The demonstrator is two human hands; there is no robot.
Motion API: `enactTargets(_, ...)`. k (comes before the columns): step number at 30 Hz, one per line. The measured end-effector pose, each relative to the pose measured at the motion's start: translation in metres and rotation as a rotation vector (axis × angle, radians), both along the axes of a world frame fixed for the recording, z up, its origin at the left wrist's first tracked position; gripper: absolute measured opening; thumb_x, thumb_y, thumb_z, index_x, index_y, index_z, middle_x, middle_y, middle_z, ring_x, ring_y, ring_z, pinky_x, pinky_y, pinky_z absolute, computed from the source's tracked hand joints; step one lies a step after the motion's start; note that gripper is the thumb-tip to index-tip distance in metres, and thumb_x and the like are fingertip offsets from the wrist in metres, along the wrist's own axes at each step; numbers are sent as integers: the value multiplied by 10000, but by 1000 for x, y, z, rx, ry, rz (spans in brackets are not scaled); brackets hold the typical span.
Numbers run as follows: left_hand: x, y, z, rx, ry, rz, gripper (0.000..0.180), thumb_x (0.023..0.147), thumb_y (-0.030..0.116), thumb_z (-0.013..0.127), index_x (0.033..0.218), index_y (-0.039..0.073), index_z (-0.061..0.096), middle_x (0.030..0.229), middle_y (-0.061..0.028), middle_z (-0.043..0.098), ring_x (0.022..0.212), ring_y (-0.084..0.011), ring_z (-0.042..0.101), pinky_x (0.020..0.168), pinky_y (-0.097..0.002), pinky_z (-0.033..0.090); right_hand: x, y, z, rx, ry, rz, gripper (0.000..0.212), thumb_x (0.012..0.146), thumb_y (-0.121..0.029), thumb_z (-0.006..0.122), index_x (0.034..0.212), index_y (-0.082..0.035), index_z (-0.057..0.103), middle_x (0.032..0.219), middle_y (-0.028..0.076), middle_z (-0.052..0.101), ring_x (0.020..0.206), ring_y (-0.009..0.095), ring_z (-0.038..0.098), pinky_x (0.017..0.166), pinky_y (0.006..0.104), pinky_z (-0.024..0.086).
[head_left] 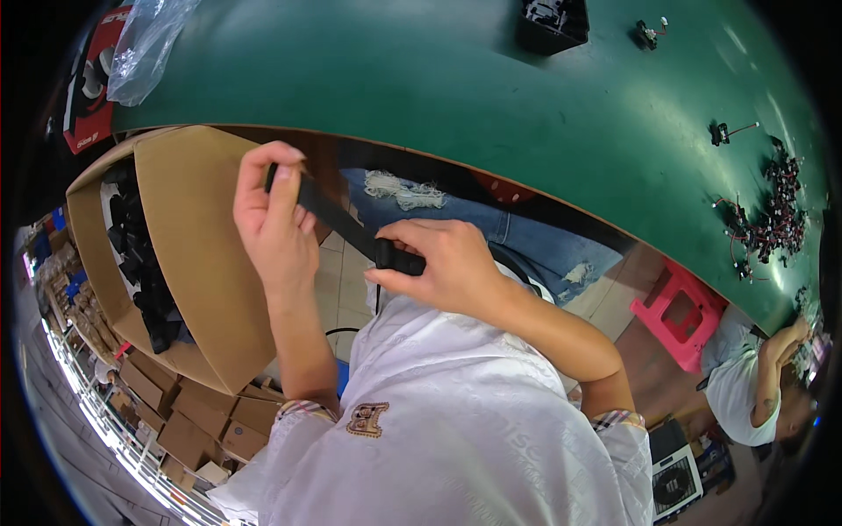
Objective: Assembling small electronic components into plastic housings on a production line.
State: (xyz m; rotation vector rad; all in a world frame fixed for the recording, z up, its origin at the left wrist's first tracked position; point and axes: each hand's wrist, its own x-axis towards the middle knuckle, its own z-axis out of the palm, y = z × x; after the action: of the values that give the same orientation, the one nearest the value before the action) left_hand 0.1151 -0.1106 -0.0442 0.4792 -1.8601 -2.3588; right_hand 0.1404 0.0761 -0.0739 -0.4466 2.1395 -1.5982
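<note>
A black band-like strap point(338, 219) stretches between my two hands above my lap, slanting down to the right. My left hand point(272, 215) pinches its upper end between thumb and bent fingers. At the lower end, my right hand point(456, 267) grips a small black rounded piece point(384, 254), thumb below and fingers over it. Whether that piece is fixed to the strap I cannot tell. Left of my left hand stands an open cardboard box point(197, 254) holding many black parts point(145, 263).
A green table point(395, 79) spans the far side, bearing a black bin point(554, 24), small wired parts point(647, 35) and a wired heap point(772, 210). A clear plastic bag point(149, 53) lies far left. At right are a pink stool point(680, 316) and another person point(745, 381).
</note>
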Motion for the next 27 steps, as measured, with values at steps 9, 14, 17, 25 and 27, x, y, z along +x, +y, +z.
enactTargets(9, -12, 9, -1, -29, 1, 25, 36, 966, 29, 543, 981, 46, 570, 773, 35, 511, 504, 12, 320, 441, -162, 238, -13, 2, -8, -61, -275, 60, 385, 761, -350, 790, 935, -18, 704, 751, 130, 685, 662, 269, 666, 594, 325, 504)
enactTargets(14, 7, -11, -8, -23, 104, 170, 80, 937, -26, 551, 922, 48, 574, 763, 24, 529, 506, 7, 340, 434, -163, 241, -14, 22, -3, 25, -166, 35, 395, 748, -351, 804, 938, -14, 723, 802, 129, 704, 686, 280, 670, 615, 333, 510)
enactTargets(17, 20, -17, -5, -77, 87, 288, 85, 935, -43, 544, 919, 36, 570, 800, -6, 547, 512, 0, 353, 435, -159, 263, -8, 37, -1, 83, -100, 67, 380, 752, -346, 800, 935, -20, 729, 835, 115, 710, 719, 290, 676, 631, 341, 522)
enactTargets(25, 49, -41, 12, -97, 46, 294, 85, 946, -53, 536, 929, 27, 562, 781, -4, 526, 522, -8, 353, 440, -159, 264, 11, 47, 2, 117, -68, 133, 375, 773, -359, 787, 957, -36, 738, 894, 77, 712, 762, 295, 678, 667, 361, 539)
enactTargets(27, 34, -42, 8, -115, 55, 336, 75, 946, -44, 542, 935, 26, 567, 772, 1, 519, 522, -9, 357, 442, -160, 267, 11, 44, -1, 111, -123, 163, 416, 775, -361, 784, 1032, -40, 720, 939, 86, 697, 816, 296, 668, 710, 364, 533)
